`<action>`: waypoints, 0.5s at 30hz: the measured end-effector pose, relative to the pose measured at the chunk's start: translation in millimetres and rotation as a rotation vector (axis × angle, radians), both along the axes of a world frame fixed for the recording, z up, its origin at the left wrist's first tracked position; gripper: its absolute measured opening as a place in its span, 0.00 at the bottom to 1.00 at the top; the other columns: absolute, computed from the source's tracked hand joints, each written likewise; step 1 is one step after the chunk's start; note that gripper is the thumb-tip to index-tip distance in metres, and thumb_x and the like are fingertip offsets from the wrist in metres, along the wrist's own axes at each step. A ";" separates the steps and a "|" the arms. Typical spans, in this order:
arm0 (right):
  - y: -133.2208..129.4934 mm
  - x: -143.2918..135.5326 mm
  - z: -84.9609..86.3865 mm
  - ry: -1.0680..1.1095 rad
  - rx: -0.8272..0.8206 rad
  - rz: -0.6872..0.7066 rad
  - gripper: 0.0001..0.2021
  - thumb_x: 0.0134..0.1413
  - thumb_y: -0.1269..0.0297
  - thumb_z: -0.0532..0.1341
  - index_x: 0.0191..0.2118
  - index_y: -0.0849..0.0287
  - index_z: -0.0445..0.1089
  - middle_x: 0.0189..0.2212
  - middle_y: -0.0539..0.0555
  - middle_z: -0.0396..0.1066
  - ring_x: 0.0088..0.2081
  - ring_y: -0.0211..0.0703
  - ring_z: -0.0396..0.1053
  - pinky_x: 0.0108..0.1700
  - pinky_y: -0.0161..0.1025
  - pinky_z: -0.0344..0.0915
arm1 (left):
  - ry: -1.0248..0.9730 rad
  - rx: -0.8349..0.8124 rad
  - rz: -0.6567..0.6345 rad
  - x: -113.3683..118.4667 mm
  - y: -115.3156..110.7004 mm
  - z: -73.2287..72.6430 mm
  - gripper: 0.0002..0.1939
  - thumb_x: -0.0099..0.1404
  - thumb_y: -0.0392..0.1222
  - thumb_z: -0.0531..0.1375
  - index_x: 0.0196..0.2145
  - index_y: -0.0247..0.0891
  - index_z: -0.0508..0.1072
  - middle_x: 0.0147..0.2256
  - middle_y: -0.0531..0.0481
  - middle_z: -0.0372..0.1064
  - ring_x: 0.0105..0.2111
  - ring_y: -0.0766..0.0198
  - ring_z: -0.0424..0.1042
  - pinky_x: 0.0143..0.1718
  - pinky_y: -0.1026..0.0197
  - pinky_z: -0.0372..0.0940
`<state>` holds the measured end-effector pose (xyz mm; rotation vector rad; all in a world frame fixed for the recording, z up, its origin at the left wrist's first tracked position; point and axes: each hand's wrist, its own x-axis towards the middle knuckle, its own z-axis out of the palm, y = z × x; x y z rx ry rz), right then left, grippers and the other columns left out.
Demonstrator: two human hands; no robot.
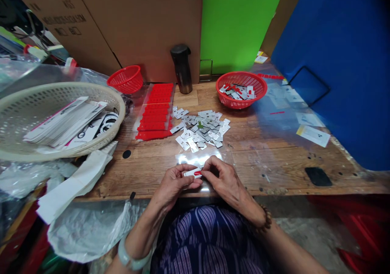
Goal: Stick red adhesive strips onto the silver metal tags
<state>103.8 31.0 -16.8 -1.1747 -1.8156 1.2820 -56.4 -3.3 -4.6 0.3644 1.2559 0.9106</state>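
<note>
Near the front edge of the wooden table (146,166), my left hand (175,183) pinches a small white card (189,173) between thumb and fingers. A red piece (198,173) lies on the card's right end. The closed thumb and fingertips of my right hand (222,180) hold that red piece at its right side. Just beyond my hands is a loose pile of small white and grey cards (204,130) with a green piece (200,124) on it. Stacked red strips (156,111) lie left of the pile.
A red basket (240,101) with carded pieces stands behind right, and a smaller red basket (125,80) behind left. A dark bottle (182,69) stands between them. The large cream basket (117,124) at left holds printed cards. Blue board (341,71) borders the right.
</note>
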 end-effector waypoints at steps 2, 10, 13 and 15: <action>-0.4 0.0 1.8 0.002 0.001 -0.004 0.05 0.52 0.73 0.55 0.28 0.57 0.62 0.24 0.46 0.61 0.27 0.35 0.59 0.30 0.32 0.55 | -0.001 -0.001 0.002 0.1 -0.3 0.2 0.20 0.47 0.31 0.68 0.39 0.29 0.70 0.26 0.42 0.76 0.26 0.63 0.76 0.31 0.68 0.70; -1.2 -0.7 0.8 -0.012 -0.002 -0.007 0.04 0.53 0.73 0.55 0.29 0.58 0.63 0.25 0.46 0.63 0.28 0.35 0.61 0.31 0.32 0.56 | 0.019 0.003 0.004 0.9 -0.4 -0.8 0.20 0.46 0.33 0.69 0.37 0.29 0.69 0.26 0.43 0.76 0.24 0.65 0.76 0.30 0.68 0.70; -1.6 -0.7 -0.1 -0.014 0.001 -0.005 0.04 0.53 0.72 0.55 0.30 0.57 0.63 0.26 0.46 0.64 0.29 0.35 0.61 0.31 0.32 0.56 | 0.037 0.010 0.018 1.9 0.0 -1.1 0.19 0.46 0.33 0.69 0.36 0.29 0.69 0.25 0.44 0.76 0.24 0.65 0.76 0.30 0.69 0.70; -1.9 -0.7 -0.5 -0.018 0.005 0.000 0.04 0.53 0.72 0.55 0.30 0.57 0.63 0.26 0.46 0.64 0.29 0.36 0.61 0.31 0.32 0.56 | 0.040 0.013 0.023 2.1 0.0 -1.3 0.19 0.46 0.34 0.70 0.35 0.30 0.69 0.24 0.44 0.76 0.24 0.65 0.76 0.29 0.69 0.70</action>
